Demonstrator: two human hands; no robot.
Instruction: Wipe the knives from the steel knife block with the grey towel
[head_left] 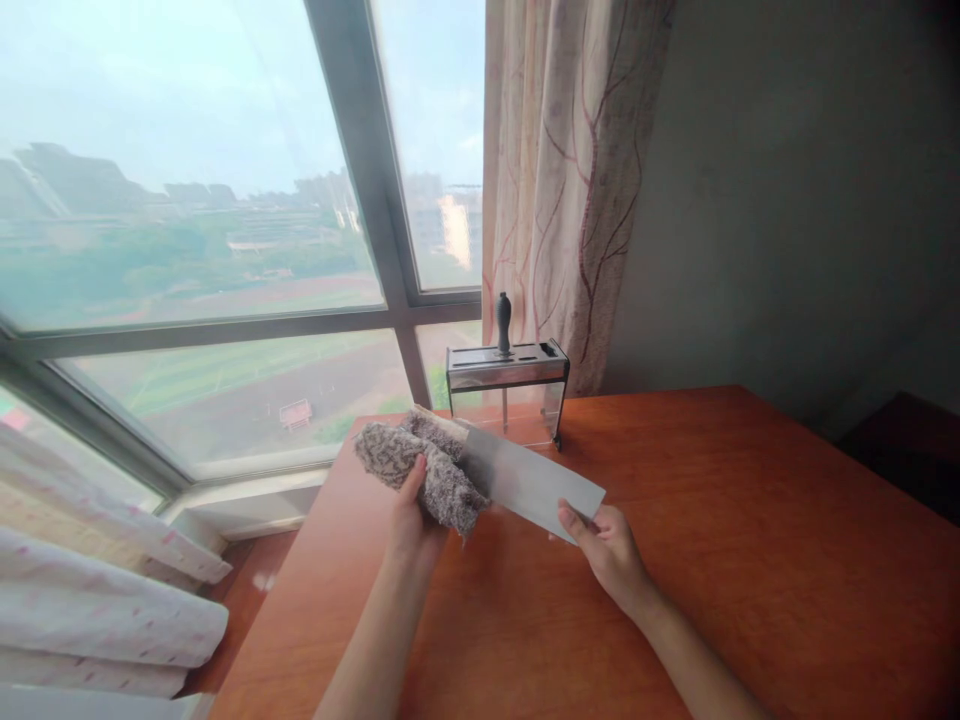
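Observation:
My left hand [420, 515] is closed around a fluffy grey-brown patterned cloth [386, 455], thumb on top. The cloth is folded over one end of a cleaver [525, 480] with a broad, pale grey rectangular blade. At the blade's far right corner my right hand [609, 550] pinches it between thumb and fingers. Whatever lies under the cloth is mostly hidden; a beige strip shows along its upper edge. Both hands are held above the table. Behind the blade stands a clear-sided knife block [506, 372] with a dark-handled tool [504, 325] upright in its top.
A reddish-brown wooden table [712, 540] spans the foreground, its left edge near the window [225, 320]. A patterned curtain [577, 180] hangs behind the knife block, and another curtain [97, 600] bunches at lower left. A dark object [904, 450] sits past the table's right edge.

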